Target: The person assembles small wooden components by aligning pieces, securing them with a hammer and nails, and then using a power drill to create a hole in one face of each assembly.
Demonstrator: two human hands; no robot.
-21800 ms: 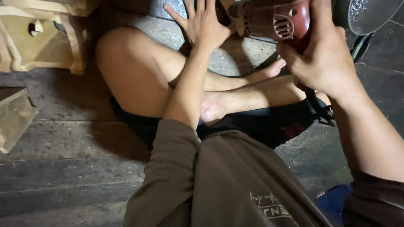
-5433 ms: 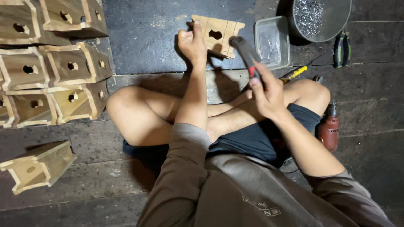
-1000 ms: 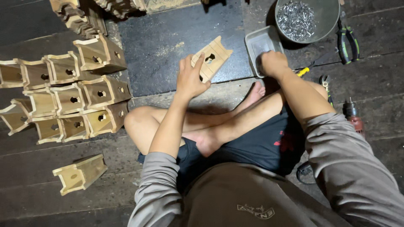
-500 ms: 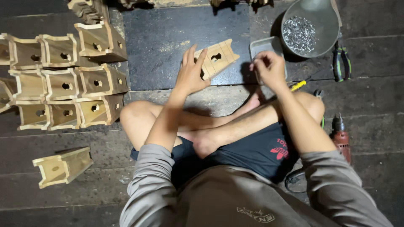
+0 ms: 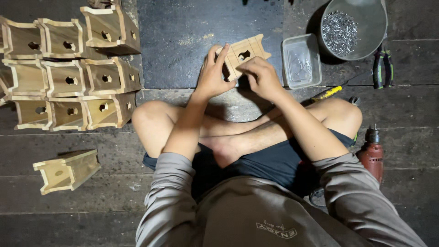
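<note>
Dark plank floor [image 5: 192,32] all around. Biggest thing is the stack of pale wooden box pieces with round holes [image 5: 68,77] off to the left, plus one lone box [image 5: 66,170] nearer the knee. Then a grey metal bowl of nails [image 5: 354,27], a clear plastic tray [image 5: 301,60] and a red power drill [image 5: 371,153]. The small notched wooden panel with a cutout [image 5: 241,54] sits on the floor ahead of the crossed legs. Left hand [image 5: 212,75] rests on it with fingers spread; right hand [image 5: 260,77] is curled at its lower edge, can't tell if pinching anything.
</note>
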